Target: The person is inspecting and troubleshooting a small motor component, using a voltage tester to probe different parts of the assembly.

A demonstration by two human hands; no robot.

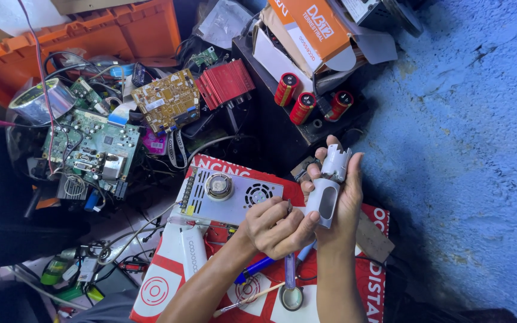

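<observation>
I see the small white plastic housing with an oval window [329, 192] gripped upright in my right hand [345, 200], fingers wrapped round it. My left hand [277, 227] is closed on a thin screwdriver [289, 210] (its tip touches the housing's lower edge). Just left of my left hand lies a perforated silver metal power supply box [228, 194] on a red-and-white printed board [169, 275]; beyond both hands stand three red cylindrical capacitors [303, 101].
</observation>
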